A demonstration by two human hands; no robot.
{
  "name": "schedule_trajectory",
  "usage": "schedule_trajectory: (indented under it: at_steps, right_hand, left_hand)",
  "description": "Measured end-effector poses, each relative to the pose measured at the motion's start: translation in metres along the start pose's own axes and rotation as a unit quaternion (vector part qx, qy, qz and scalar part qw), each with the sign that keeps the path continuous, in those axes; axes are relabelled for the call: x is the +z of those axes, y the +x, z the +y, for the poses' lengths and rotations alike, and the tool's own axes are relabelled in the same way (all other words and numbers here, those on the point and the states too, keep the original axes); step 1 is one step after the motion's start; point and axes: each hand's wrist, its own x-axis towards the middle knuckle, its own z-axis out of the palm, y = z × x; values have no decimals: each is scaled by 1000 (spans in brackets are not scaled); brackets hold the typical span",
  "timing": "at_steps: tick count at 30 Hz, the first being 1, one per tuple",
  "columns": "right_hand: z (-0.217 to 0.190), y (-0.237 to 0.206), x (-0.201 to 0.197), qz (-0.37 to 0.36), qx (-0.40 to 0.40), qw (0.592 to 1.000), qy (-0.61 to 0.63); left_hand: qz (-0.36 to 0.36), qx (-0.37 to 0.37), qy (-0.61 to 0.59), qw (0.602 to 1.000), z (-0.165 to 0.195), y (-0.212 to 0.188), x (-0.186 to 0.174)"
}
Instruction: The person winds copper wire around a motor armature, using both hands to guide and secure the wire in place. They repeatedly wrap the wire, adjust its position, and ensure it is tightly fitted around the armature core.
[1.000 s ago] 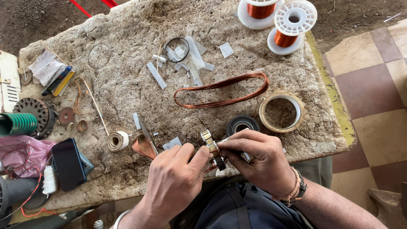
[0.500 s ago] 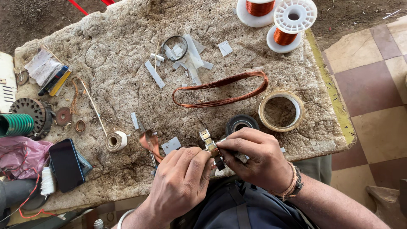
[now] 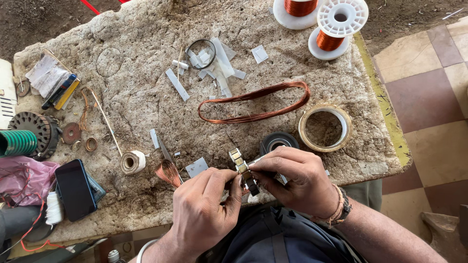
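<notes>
Nearest, at the desk's [image 3: 146, 204] front edge: left hand [image 3: 207, 209] curled, fingertips pinched on the lower end of a small laminated metal core [image 3: 243, 170]. Right hand [image 3: 295, 178] closed around the same core from the other side, thumb and forefinger pressed on its top. Just left, a copper wire bundle [image 3: 168, 171], a tape roll [image 3: 132, 161], a dark phone [image 3: 74, 189]. Farther, a long copper wire loop [image 3: 253, 102] and a tape ring [image 3: 325, 127]. Farthest, two copper wire spools [image 3: 336, 27].
</notes>
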Motion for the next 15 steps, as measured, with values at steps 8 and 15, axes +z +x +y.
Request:
schedule_trajectory:
  at_steps: [8, 15]
  right_hand:
    - [0, 8, -2, -21, 72, 997, 35]
    - [-3, 6, 2, -15, 108, 994, 33]
  left_hand:
    - [4, -10, 2, 1000, -1, -1, 1]
    - [-16, 12, 11, 1000, -4, 0, -3]
